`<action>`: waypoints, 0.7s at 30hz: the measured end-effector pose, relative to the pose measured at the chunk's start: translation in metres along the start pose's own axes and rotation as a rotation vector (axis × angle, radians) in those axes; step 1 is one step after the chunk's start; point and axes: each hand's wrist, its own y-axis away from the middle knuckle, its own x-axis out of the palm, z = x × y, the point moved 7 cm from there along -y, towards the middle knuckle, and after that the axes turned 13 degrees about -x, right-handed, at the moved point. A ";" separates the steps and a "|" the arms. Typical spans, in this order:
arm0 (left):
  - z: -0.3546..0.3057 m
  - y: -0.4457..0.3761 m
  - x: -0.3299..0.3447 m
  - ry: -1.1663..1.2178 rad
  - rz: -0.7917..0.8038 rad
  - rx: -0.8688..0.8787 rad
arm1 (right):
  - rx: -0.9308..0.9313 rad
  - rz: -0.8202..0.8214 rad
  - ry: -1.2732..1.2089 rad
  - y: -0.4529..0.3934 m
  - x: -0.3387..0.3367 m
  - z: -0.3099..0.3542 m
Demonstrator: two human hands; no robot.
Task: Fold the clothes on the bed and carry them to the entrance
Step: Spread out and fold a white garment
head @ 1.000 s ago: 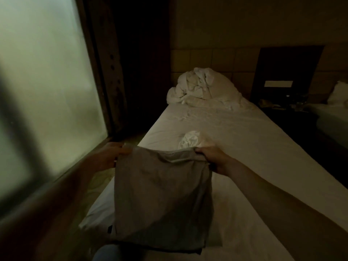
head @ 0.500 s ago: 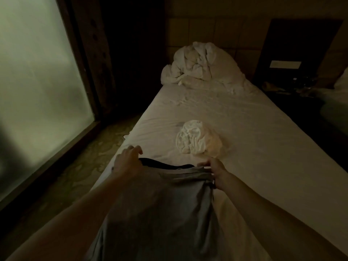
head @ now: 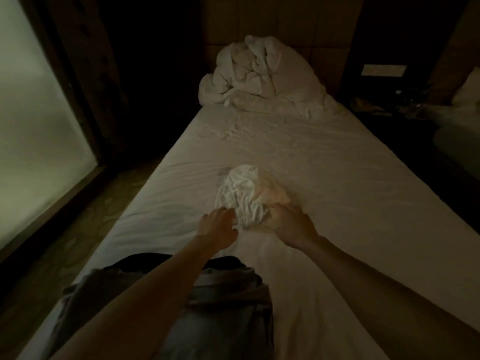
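Note:
A crumpled white garment [head: 244, 196] lies in the middle of the bed [head: 337, 178]. My left hand [head: 218, 226] reaches to its near left edge with fingers spread and touches the cloth. My right hand [head: 292, 224] lies on its near right edge, fingers extended onto the fabric. A folded grey garment [head: 228, 307] rests flat on the near end of the bed, under my left forearm, with a dark garment [head: 145, 259] showing beneath its far edge. Neither hand holds the grey garment.
A bundled white duvet [head: 262, 74] is heaped at the head of the bed against the headboard. A large frosted window [head: 33, 120] runs along the left, with a strip of floor [head: 85, 229] between it and the bed. A dark nightstand [head: 389, 105] stands at right.
Both hands lowered the grey garment onto the bed, let go of it, and moved forward to the white garment. The view tilted down.

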 end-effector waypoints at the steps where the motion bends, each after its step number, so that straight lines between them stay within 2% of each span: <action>1: -0.005 -0.010 0.011 -0.002 0.024 -0.016 | -0.055 -0.003 0.070 -0.010 0.005 -0.002; 5: -0.017 -0.046 0.051 0.086 0.073 -0.073 | -0.285 -0.027 0.200 -0.053 0.029 0.000; 8: -0.020 -0.067 0.063 0.158 0.032 -0.078 | -0.432 -0.070 0.348 -0.079 0.044 0.009; 11: -0.017 -0.078 0.067 0.257 -0.032 -0.045 | -0.473 -0.187 0.400 -0.093 0.055 0.005; 14: -0.018 -0.082 0.062 0.400 -0.132 0.079 | -0.492 -0.387 0.341 -0.091 0.050 0.001; 16: -0.019 -0.079 0.057 0.480 -0.189 0.135 | -0.449 -0.496 0.287 -0.086 0.038 -0.003; 18: -0.017 -0.076 0.049 0.602 -0.262 0.115 | -0.314 -0.576 0.127 -0.080 0.016 -0.011; 21: -0.014 -0.068 0.036 0.703 -0.284 0.033 | -0.036 -0.747 -0.418 -0.065 -0.025 -0.028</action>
